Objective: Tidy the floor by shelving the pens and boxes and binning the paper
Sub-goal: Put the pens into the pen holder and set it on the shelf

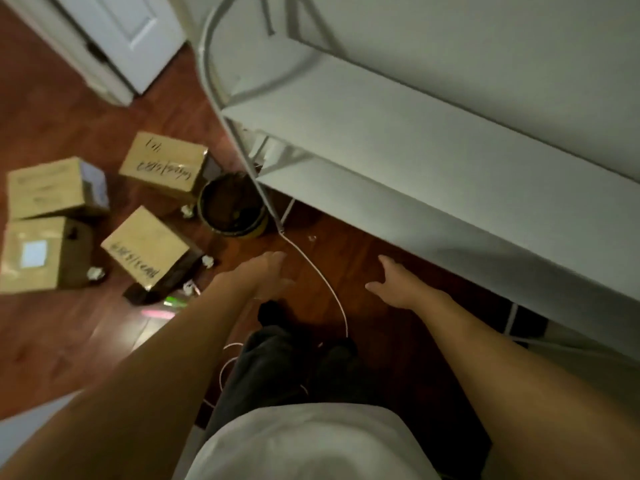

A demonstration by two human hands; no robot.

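Several cardboard boxes lie on the wooden floor at the left: one with handwriting (145, 247), one behind it (162, 162), and two more further left (52, 188). Crumpled paper balls (207, 261) are scattered around them. Green and pink pens (162, 308) lie blurred by the nearest box. A dark round bin (230, 206) stands beside the white shelf unit (398, 168). My left hand (266, 275) and my right hand (394, 285) hang over the floor, fingers apart, holding nothing.
A white cable (325, 282) runs across the floor from the shelf's leg toward my feet. A white door (121, 32) stands at the back left. My dark-trousered legs are below me.
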